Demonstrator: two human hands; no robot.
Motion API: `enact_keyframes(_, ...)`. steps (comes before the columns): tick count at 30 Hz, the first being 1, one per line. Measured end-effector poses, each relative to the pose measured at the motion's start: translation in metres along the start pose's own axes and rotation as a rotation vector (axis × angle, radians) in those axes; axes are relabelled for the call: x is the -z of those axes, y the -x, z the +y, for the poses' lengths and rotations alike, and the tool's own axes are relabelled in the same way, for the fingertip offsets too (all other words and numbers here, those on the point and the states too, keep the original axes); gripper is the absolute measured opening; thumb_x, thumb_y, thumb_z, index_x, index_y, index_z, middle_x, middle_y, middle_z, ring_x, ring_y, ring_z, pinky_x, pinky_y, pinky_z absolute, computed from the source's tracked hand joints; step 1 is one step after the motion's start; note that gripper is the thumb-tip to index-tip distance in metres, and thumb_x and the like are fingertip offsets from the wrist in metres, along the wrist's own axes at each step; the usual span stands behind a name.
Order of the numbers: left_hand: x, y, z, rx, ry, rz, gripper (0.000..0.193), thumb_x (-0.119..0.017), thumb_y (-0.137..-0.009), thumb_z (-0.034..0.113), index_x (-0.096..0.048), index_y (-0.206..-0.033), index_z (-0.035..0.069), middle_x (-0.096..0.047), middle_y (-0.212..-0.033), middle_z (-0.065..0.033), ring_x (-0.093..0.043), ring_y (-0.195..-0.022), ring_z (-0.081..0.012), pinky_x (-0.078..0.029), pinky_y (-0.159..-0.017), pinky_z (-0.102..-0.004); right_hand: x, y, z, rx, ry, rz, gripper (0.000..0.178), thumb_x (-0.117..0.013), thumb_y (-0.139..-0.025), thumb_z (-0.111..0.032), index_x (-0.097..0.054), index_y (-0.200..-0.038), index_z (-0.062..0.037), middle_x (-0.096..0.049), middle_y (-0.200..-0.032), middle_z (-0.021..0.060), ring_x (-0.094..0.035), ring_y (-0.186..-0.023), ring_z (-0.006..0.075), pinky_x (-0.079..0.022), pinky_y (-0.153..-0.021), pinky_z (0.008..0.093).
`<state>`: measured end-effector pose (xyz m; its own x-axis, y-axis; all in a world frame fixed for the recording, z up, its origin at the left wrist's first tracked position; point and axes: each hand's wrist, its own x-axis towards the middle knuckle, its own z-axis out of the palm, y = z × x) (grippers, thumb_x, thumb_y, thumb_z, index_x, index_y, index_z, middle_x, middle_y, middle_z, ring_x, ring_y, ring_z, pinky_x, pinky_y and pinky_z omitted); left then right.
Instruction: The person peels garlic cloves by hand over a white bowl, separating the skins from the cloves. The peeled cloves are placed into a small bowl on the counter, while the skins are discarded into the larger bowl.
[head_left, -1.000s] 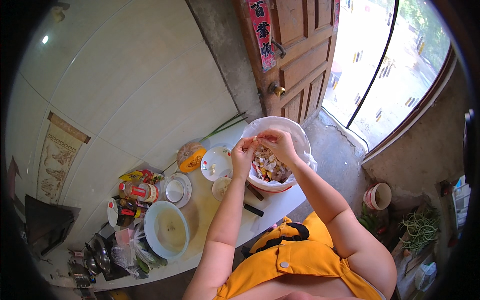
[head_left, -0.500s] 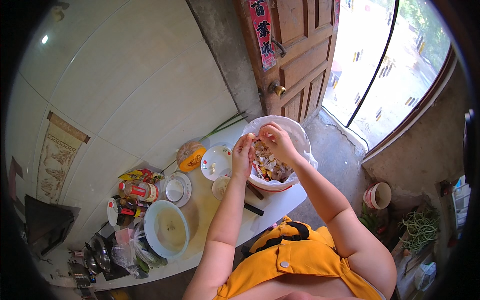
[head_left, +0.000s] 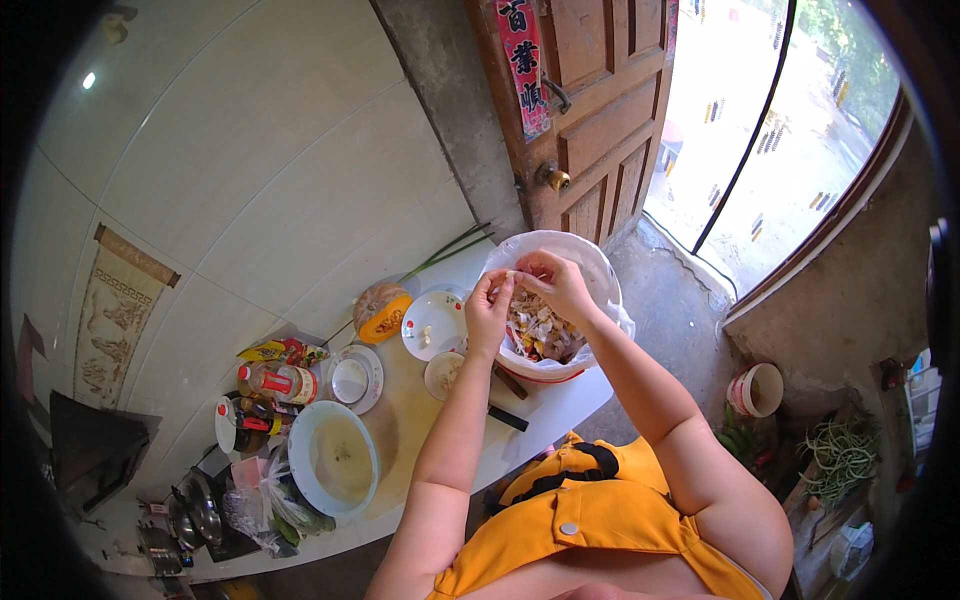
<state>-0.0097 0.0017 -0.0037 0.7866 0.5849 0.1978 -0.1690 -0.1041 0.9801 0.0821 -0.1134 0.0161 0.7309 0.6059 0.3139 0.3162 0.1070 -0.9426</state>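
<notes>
Closer together than before, left hand [head_left: 487, 312] and right hand [head_left: 560, 288] pinch a small whitish piece [head_left: 512, 276] (direction, long axis indiscernible).

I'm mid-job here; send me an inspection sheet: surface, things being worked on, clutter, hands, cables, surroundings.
Surface: pale counter, a black handle and a brown handle lying beside the left forearm.
Things in work: small pale piece at the fingertips; white-lined bucket below, with mixed scraps; white plate bearing pale pieces.
Clutter: cut pumpkin, bottles, light-blue basin holding liquid.
Hands: left hand pinches the piece; right hand meets it, grip unclear.
Cables: nothing seen that is clearly a cable.
Surroundings: open wooden door; pail and green plants at right.
</notes>
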Motion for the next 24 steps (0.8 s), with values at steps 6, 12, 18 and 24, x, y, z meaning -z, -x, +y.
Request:
enact_keyframes(6, 0.0, 0.0, -0.003, -0.09, -0.16, -0.003, 0.019, -0.061, -0.089, 0.02, -0.063, -0.099, 0.003, -0.066, -0.083, -0.0013, -0.056, -0.069, -0.0056, -0.047, -0.064, -0.0219, -0.004, 0.001, 0.009, -0.084, -0.086, 0.027, 0.016, -0.063, -0.086, -0.014, -0.062, -0.089, 0.0016, -0.063, -0.074, 0.0066, -0.057, -0.067, 0.0093, -0.047, -0.061, 0.0243)
enact_keyframes(12, -0.003, 0.004, 0.001, -0.12, -0.157, 0.009, 0.02, -0.06, -0.089, 0.021, -0.062, -0.099, 0.003, -0.065, -0.081, -0.0019, -0.055, -0.067, -0.0067, -0.046, -0.063, -0.0231, -0.006, -0.001, 0.016, -0.232, -0.144, 0.05, 0.016, -0.061, -0.087, -0.014, -0.062, -0.087, 0.0025, -0.062, -0.073, 0.0056, -0.055, -0.067, 0.009, -0.046, -0.061, 0.0247)
enact_keyframes(18, -0.001, 0.002, 0.007, -0.136, -0.287, -0.004, 0.017, -0.06, -0.088, 0.016, -0.062, -0.1, 0.003, -0.066, -0.084, -0.0029, -0.055, -0.064, -0.0078, -0.046, -0.06, -0.0245, 0.0, 0.002, 0.017, -0.057, -0.096, -0.027, 0.017, -0.061, -0.088, -0.012, -0.062, -0.092, 0.0037, -0.062, -0.079, 0.0036, -0.058, -0.076, 0.0073, -0.049, -0.067, 0.0223)
enact_keyframes(24, -0.001, 0.005, 0.023, -0.358, -0.566, -0.001, 0.015, -0.061, -0.085, 0.011, -0.064, -0.099, 0.004, -0.068, -0.089, -0.0071, -0.056, -0.06, -0.0142, -0.045, -0.056, -0.0265, 0.004, -0.001, 0.007, -0.162, 0.0, -0.041, 0.019, -0.062, -0.089, -0.014, -0.061, -0.094, 0.0032, -0.063, -0.086, 0.0028, -0.058, -0.077, 0.0071, -0.049, -0.069, 0.021)
